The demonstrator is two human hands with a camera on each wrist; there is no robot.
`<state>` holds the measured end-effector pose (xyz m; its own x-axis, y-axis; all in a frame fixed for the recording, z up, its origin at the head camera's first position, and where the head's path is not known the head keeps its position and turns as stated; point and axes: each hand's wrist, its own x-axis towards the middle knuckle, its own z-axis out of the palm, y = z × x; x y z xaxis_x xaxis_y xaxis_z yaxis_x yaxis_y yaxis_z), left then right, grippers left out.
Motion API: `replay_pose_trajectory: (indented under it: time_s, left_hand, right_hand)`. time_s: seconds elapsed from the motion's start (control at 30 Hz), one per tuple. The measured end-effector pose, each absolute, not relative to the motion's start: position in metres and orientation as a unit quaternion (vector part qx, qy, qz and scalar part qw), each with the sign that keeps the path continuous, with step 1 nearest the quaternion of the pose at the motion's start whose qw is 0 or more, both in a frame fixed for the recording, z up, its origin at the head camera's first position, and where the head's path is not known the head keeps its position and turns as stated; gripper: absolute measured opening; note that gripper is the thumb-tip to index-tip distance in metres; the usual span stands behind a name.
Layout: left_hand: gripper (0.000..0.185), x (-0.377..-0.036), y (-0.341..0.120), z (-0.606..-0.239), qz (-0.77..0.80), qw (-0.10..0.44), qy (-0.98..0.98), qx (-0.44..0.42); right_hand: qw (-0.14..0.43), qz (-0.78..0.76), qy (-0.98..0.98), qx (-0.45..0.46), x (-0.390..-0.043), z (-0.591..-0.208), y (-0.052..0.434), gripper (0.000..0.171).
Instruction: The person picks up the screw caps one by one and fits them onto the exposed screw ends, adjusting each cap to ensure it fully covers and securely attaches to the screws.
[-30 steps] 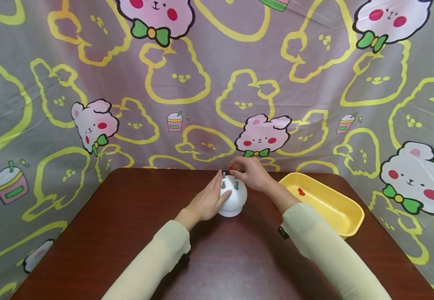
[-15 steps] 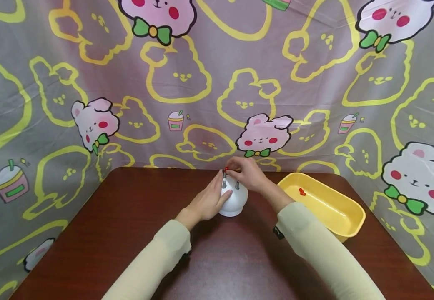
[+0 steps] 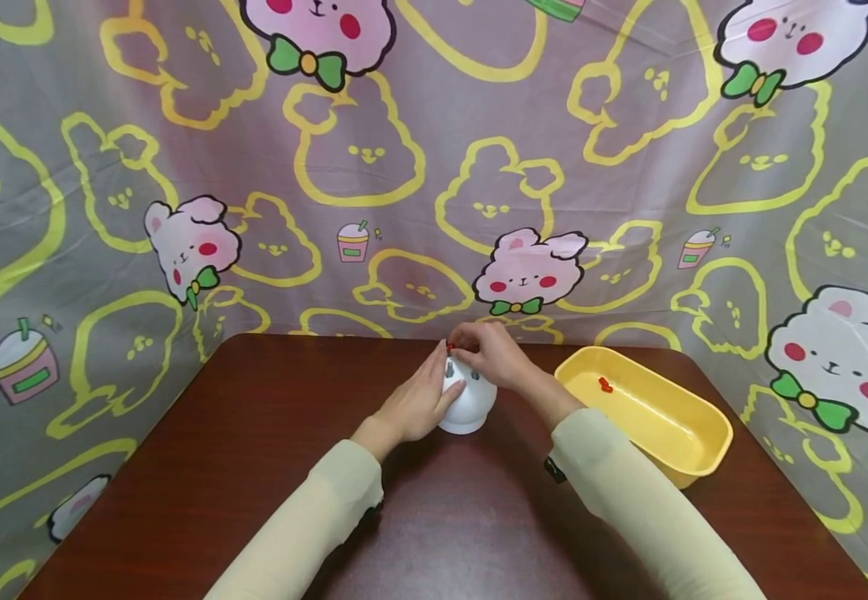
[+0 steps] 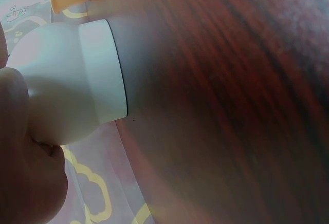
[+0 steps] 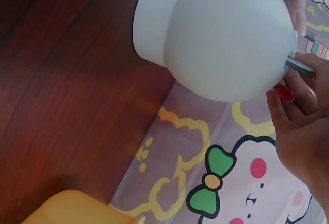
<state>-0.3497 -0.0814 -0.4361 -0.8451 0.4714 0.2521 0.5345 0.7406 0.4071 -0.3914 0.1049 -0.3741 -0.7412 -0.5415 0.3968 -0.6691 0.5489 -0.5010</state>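
A white ball-shaped body [image 3: 471,407] on a narrower round base stands on the table, with several threaded metal studs [image 5: 300,67] sticking out of its top. My left hand [image 3: 420,398] holds it from the left, thumb across the near face and fingers along the far left side; the thumb side also shows in the left wrist view beside the white body [image 4: 61,80]. At the top, my right hand [image 3: 499,357] pinches a small red piece [image 5: 284,91] at the far studs. The fingers partly cover that piece in the head view.
To the right stands a yellow plastic bin [image 3: 692,425], with a small red piece [image 3: 605,384] lying in it. A patterned curtain [image 3: 403,208] hangs close behind the dark wooden table [image 3: 253,433].
My right hand has moved left and then slightly down with the red piece, from beside the far stud to right over it. The left hand and the white body have stayed put.
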Motion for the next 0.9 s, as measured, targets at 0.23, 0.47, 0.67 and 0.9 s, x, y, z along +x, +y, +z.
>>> replay_pose_trajectory:
  time_s: [0.23,0.47,0.67,0.9]
  left_hand:
    - [0.080,-0.351,-0.081,-0.438,-0.231,0.071,-0.931,-0.272]
    - [0.080,-0.352,-0.081,-0.440,-0.233,0.076,-0.930,-0.274]
    - [0.080,-0.352,-0.080,-0.440,-0.229,0.077,-0.932,-0.271]
    - [0.080,-0.351,-0.080,-0.440,-0.231,0.080,-0.931,-0.273]
  right_hand:
    - [0.094,0.312,-0.879,0.347,-0.390,-0.372,0.105,0.015]
    - [0.085,0.302,-0.884,0.347,-0.388,-0.370,0.108,0.017]
    - [0.089,0.301,-0.884,0.346,-0.385,-0.366,0.115,0.015]
    - [0.095,0.300,-0.886,0.340,-0.380,-0.356,0.128,0.012]
